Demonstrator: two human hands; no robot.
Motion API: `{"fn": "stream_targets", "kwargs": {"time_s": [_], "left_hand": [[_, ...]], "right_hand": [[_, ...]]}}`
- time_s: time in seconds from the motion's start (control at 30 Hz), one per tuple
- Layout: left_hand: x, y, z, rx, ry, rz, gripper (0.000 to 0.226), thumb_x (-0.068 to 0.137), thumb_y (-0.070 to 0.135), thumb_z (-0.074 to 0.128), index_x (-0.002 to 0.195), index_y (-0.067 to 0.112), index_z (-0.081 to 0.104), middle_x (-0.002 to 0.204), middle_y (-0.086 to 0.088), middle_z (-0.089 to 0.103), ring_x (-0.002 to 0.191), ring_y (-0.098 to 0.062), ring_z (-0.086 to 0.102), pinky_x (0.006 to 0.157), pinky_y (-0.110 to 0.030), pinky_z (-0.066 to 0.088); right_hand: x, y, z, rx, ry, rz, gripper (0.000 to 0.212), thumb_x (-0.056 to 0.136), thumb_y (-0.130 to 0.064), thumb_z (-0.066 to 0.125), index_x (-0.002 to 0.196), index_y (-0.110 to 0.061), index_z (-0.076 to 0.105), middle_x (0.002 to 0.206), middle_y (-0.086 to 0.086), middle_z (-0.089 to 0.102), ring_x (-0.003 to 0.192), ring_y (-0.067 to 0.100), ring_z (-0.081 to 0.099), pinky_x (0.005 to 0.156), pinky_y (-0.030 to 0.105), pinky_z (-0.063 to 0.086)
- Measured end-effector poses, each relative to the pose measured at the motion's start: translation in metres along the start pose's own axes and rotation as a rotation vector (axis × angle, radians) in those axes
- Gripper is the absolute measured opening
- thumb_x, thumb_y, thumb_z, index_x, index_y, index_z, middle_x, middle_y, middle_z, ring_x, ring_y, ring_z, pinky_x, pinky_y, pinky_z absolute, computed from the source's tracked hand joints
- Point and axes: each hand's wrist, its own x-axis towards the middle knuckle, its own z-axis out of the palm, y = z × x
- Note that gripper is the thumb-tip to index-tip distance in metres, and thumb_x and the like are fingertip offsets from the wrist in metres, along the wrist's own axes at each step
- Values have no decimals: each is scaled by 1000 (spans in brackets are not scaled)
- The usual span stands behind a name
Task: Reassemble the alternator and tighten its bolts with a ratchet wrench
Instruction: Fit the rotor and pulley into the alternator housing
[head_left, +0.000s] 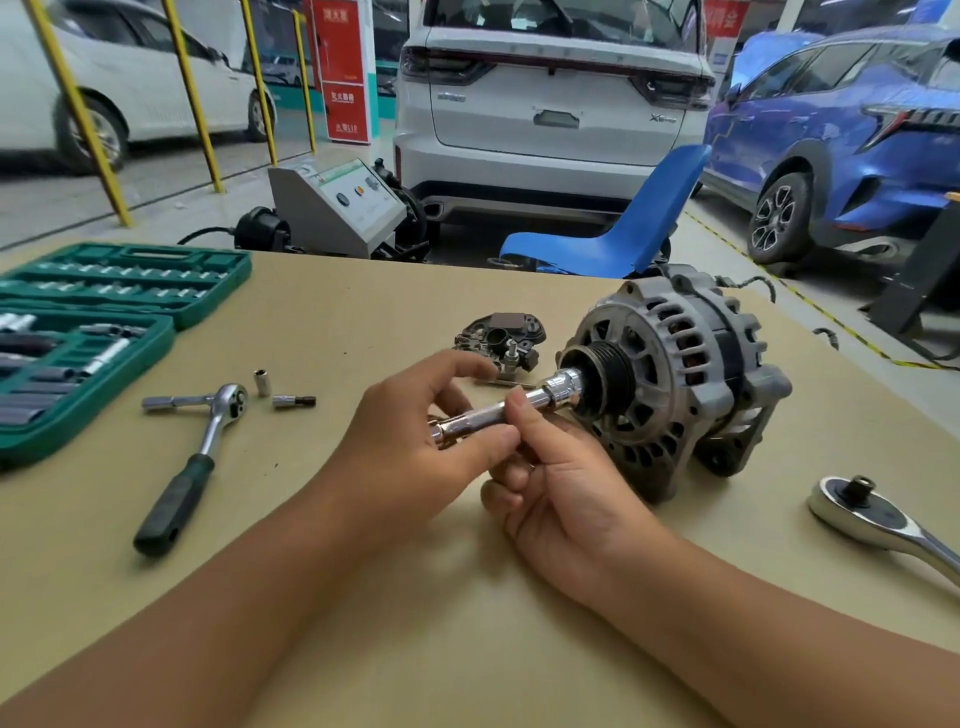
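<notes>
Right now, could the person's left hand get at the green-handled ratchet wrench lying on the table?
Probably yes: the green-handled ratchet wrench lies to the left hand's side with bare table between, but that hand is busy holding the chrome extension bar.

**Workshop floor behind the bench**

A tan table (363, 291) fills the foreground. Beyond its far edge lies a pale, glossy garage floor (197, 182) crossed by a yellow-and-black striped line (810, 306). A white SUV (550, 93) is parked tail-on at centre, a blue SUV (841, 135) to the right, a white car (119, 88) to the left. Yellow posts (78, 109) slant across the left side — a red sign pillar (340, 67) stands behind them. A blue plastic chair (623, 223) and a grey machine cabinet (337, 208) sit just past the table. Lighting is even and bright.
</notes>
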Motion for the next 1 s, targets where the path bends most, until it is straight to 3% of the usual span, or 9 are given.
{"fn": "stream_targets", "kwargs": {"time_s": [0.07,0.13,0.37,0.5,0.57,0.67,0.8,0.9,1.0], "left_hand": [[4,0,-7,-225,-111,-250,18,89,39,74,104,29,69,64,-7,62,41,-22,49,40,-23,37],[7,-5,-13,-309,-83,-311,16,101,27,65,92,16,71,59,-13,57,36,-18,39,39,-17,28],[1,-7,-13,120,17,165,22,76,16,82,90,29,71,78,5,67,65,-13,63,59,-21,50],[3,-2,-13,-365,-121,-256,25,82,42,81,96,23,72,68,-14,66,44,-18,52,39,-22,37],[4,-3,-14,-397,-143,-346,30,85,46,69,90,17,74,64,-17,63,39,-16,46,40,-18,31],[3,-4,-16,-188,5,-163,9,87,26,77,84,19,73,65,-10,66,44,-15,50,43,-23,36],[1,-4,-15,141,101,65,31,77,10,90,89,31,70,75,0,68,58,-10,61,54,-25,49],[1,2,-16,-285,-40,-256,22,78,45,79,90,29,71,71,-10,68,45,-13,48,38,-24,37],[3,1,-16,-376,-81,-369,21,96,36,66,82,21,72,63,-13,61,41,-14,38,40,-19,28]], "right_hand": [[-1,0,-2,22,-1,8,20,83,-27,72,92,-11,63,68,3,59,43,7,40,39,20,36],[-1,-1,-4,32,4,11,21,83,-28,72,93,-11,64,72,5,61,43,8,39,39,21,36],[0,-9,-3,15,45,42,21,86,-34,72,92,-14,65,72,2,62,42,9,38,39,21,33],[-2,-7,-2,42,38,44,21,84,-34,71,92,-15,69,70,1,57,42,8,37,39,21,33],[-2,-7,-2,43,40,48,21,83,-34,72,91,-15,71,71,1,57,42,9,37,39,21,33],[-2,-9,-2,47,49,55,21,80,-35,75,88,-16,72,72,1,59,43,9,37,40,21,33],[-2,-12,-2,36,64,49,24,80,-36,76,93,-17,66,74,0,63,43,9,39,40,22,33],[-2,-11,-2,50,77,51,21,81,-35,74,88,-16,69,71,0,60,43,9,39,40,22,33],[-2,-11,-2,60,75,56,25,82,-35,73,96,-15,68,70,0,59,43,9,39,39,22,34]]}}
